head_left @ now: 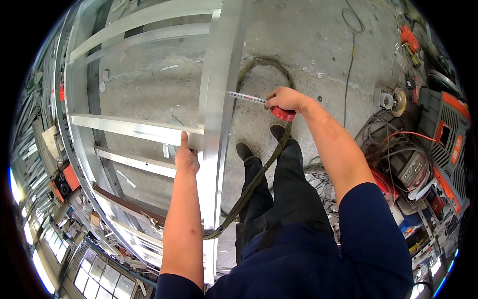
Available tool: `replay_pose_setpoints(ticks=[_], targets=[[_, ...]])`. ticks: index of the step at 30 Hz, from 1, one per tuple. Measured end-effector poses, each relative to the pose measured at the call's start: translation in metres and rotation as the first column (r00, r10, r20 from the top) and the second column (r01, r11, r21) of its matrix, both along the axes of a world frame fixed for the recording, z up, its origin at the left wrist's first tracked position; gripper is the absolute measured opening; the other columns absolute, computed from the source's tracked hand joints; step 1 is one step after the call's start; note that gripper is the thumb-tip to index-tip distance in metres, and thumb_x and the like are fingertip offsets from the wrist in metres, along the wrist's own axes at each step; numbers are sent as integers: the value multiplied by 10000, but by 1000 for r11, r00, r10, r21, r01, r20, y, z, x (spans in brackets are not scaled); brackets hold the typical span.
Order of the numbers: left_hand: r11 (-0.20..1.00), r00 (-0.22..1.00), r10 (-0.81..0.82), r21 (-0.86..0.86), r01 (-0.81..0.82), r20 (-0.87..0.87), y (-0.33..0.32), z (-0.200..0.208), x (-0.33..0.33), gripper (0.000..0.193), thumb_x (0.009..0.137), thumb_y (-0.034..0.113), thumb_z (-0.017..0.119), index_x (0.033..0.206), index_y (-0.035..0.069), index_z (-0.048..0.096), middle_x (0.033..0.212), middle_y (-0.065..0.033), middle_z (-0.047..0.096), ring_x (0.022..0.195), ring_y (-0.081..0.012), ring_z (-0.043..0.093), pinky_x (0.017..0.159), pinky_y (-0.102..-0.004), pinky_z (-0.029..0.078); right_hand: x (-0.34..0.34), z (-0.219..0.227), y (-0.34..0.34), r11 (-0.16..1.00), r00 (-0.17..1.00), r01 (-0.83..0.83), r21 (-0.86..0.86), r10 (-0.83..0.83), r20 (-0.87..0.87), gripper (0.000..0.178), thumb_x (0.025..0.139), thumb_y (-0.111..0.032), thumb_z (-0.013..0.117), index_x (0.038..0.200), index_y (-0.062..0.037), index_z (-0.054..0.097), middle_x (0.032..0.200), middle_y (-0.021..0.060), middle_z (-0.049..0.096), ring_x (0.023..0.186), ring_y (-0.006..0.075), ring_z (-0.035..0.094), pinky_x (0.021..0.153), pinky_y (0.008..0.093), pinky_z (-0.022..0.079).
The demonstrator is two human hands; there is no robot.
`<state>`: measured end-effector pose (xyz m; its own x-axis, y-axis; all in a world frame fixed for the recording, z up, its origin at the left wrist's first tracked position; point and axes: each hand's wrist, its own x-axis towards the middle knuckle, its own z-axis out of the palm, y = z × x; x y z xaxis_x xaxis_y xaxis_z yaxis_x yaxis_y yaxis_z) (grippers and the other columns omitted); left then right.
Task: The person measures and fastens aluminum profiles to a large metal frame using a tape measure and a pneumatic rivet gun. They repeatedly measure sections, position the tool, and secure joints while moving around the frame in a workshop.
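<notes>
A red tape measure (pixel 283 114) is in my right hand (pixel 288 99), with the fingers closed round it. Its white blade (pixel 247 97) runs out leftward, the far end meeting the side of a silvery metal frame (pixel 219 74). My left hand (pixel 187 158) lies where a crossbar (pixel 134 128) joins the frame's long rail. The left thumb points forward over the bar; the other fingers curl down round it and are mostly hidden. A dark green hose or strap (pixel 249 194) crosses in front of my legs and loops over the floor beside the frame.
At the right stand an orange and grey machine (pixel 450 144), tangled cables (pixel 378 134) and assorted tools. A thin black cable (pixel 352 60) lies on the concrete floor (pixel 313 45). Stacked metal lengths (pixel 37 134) fill the far left. My shoes (pixel 244 150) are close to the frame.
</notes>
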<state>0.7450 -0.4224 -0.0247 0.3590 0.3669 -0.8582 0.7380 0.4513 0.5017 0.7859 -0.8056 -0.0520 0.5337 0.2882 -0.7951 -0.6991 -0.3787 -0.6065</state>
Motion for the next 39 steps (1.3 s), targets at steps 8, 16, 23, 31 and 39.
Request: replay_pose_setpoints(ticks=[8,16,23,31,39], targets=[[990,984,122,49,-129,127,-31,-14,35,370,942,271,685,1182,1,606,1164,-93,630,1023,-237,625,969,-356,504,-7,-12,1,1000,999,-1,-10,1,36,296,805,-213,688,997,6,743,810,80,674,703,175,590,659,328,487],[989,980,133,37,-140,151,-33,-26,35,336,970,282,641,1153,1,616,1098,-83,649,979,-220,633,921,-347,517,-1,-1,1,999,998,25,-27,-27,-55,316,795,-215,692,1016,5,743,858,97,689,763,192,608,714,341,497],[738,793,-607,338,584,-46,-37,-19,6,749,813,409,777,1273,-104,485,1211,-199,602,1081,-305,596,939,-409,483,-2,-7,1,1000,999,18,-15,-18,-43,311,792,-221,694,1007,-3,749,871,93,696,811,192,616,746,328,498],[33,325,-843,562,827,-429,-60,4,-25,807,673,378,794,1243,-92,467,1243,-303,526,1120,-449,554,965,-479,462,-1,-2,1,997,996,72,-26,-73,-56,293,762,-207,699,993,-38,761,876,122,695,793,224,601,736,346,495],[-51,313,-840,639,767,-444,-59,0,-28,748,687,373,779,1213,-80,500,1179,-289,555,1105,-459,548,959,-497,458,5,7,2,996,999,-41,-80,41,-9,301,780,-221,688,996,-20,750,861,117,687,788,220,611,730,348,498]])
